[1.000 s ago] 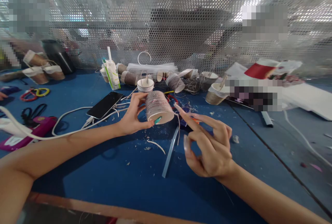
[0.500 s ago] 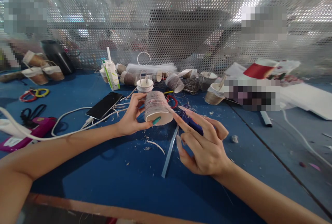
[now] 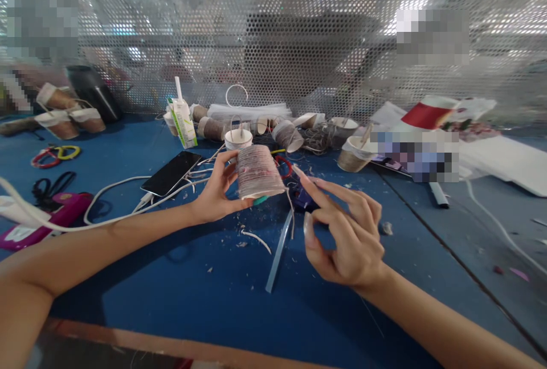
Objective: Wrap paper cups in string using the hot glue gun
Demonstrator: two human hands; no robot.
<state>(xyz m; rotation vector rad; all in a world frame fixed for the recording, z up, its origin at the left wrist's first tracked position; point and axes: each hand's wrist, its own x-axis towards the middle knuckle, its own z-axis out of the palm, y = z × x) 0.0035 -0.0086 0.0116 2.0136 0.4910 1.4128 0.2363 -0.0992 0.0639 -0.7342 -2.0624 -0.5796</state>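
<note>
Left hand holding cord-wrapped cup | right hand loosely spread, cup's 4 o'clock | likely working its side; next needs steadiness

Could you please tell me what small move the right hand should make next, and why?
Perhaps the right hand should take the dangling cord: it hangs just beside the cup that the left hand grips, and the right hand appears empty.
</note>
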